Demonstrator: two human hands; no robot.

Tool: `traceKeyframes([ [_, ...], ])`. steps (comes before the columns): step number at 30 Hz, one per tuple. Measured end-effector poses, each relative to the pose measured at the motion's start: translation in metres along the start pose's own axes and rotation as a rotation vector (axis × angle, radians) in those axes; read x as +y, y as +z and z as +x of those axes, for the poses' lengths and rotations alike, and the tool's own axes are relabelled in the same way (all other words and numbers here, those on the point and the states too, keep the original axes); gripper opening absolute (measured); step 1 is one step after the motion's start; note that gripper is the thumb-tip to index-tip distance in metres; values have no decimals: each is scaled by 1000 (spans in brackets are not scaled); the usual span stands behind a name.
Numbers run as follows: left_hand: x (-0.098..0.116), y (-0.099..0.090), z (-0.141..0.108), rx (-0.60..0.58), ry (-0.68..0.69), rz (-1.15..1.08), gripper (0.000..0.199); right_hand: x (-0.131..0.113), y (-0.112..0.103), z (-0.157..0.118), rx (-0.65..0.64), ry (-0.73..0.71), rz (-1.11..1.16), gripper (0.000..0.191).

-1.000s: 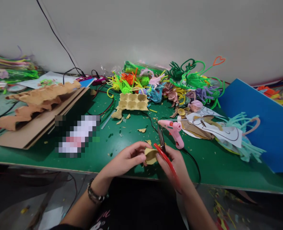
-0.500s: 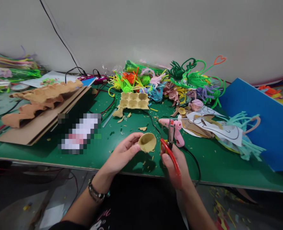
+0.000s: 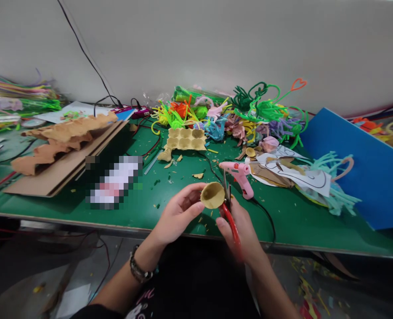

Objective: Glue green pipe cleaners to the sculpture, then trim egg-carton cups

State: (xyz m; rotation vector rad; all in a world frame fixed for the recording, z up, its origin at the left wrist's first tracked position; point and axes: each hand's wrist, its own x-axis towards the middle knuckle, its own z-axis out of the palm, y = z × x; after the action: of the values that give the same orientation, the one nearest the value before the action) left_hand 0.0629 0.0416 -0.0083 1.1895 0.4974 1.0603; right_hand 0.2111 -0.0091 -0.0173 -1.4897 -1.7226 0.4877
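My left hand point(image 3: 180, 213) pinches the left edge of a small tan egg-carton cup point(image 3: 213, 195), its hollow turned up. My right hand point(image 3: 241, 230) is wrapped round the red handles of a pair of scissors point(image 3: 231, 226), whose blades point up, slightly apart, at the cup's right edge. Behind the right hand, a pink glue gun point(image 3: 239, 175) lies on the green table point(image 3: 143, 204). Farther back sits a tan egg carton piece point(image 3: 186, 140), with small scraps scattered in front of it.
Cardboard sheets point(image 3: 40, 184) with torn carton strips stand at the left, near a pixelated item point(image 3: 116, 181). Colourful pipe-cleaner bundles point(image 3: 213, 119) line the back. Paper cutouts point(image 3: 296, 175) and a blue board point(image 3: 359, 177) are at the right. A black cord runs from the glue gun.
The cup and my left hand have shifted slightly right. My right hand has brought the scissors left against the cup, and the glue gun is now less covered. The view has shifted a little.
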Motion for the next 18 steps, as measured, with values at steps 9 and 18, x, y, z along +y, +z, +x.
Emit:
traceKeyframes([
  [9, -2, 1, -3, 107, 110, 110, 31, 0, 4, -3, 11, -15, -147, 30],
  [18, 0, 6, -11, 62, 179, 131, 29, -7, 3, -5, 40, -67, -78, 54],
])
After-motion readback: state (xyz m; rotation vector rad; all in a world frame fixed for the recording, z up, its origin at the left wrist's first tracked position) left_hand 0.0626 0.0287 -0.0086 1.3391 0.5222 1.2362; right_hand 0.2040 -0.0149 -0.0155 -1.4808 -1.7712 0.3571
